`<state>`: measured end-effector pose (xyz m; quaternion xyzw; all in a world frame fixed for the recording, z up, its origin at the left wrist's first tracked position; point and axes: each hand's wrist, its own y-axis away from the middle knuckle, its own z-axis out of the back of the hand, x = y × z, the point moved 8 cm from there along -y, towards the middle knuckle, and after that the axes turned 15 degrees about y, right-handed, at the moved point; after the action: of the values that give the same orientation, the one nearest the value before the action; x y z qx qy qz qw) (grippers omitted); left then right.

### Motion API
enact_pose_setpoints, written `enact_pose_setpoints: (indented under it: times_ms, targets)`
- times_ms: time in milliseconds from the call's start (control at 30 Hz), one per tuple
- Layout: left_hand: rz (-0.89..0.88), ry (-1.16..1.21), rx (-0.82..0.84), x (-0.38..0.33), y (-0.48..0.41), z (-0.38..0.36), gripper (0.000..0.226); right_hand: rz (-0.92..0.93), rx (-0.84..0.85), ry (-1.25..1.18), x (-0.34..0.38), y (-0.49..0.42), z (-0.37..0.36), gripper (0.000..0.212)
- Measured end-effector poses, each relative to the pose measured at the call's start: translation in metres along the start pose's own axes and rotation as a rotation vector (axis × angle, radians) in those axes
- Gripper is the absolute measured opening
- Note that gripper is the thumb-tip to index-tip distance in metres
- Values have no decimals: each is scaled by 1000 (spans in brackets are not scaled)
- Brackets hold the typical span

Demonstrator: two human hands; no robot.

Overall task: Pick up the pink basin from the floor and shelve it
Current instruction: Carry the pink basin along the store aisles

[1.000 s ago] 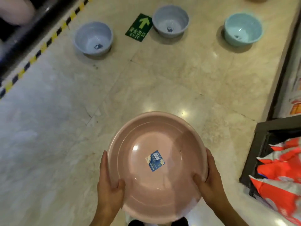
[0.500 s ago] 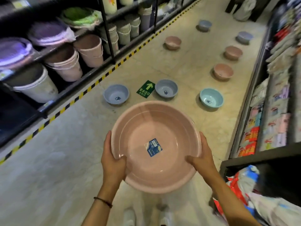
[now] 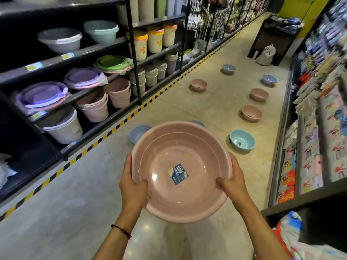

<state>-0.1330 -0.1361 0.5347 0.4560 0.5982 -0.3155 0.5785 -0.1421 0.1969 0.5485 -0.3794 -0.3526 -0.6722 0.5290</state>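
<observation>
The left hand [image 3: 133, 186] and right hand [image 3: 231, 182] each grip a side of the pink basin [image 3: 181, 170], thumbs inside its rim. A moment ago only floor showed past the hands; now the shelves [image 3: 78, 53] show to their left, so shelving probably comes next.
</observation>
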Motion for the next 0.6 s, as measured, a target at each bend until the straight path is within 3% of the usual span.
enact_pose_setpoints:
  times_ms: [333, 600]
  targets:
    - [7, -39, -5, -9, -44, 8, 101, -16, 32, -10, 7, -36, -33, 98]
    - [40, -75, -123, -3, -112, -20, 103, 5, 110, -40, 15, -160, -69, 91]
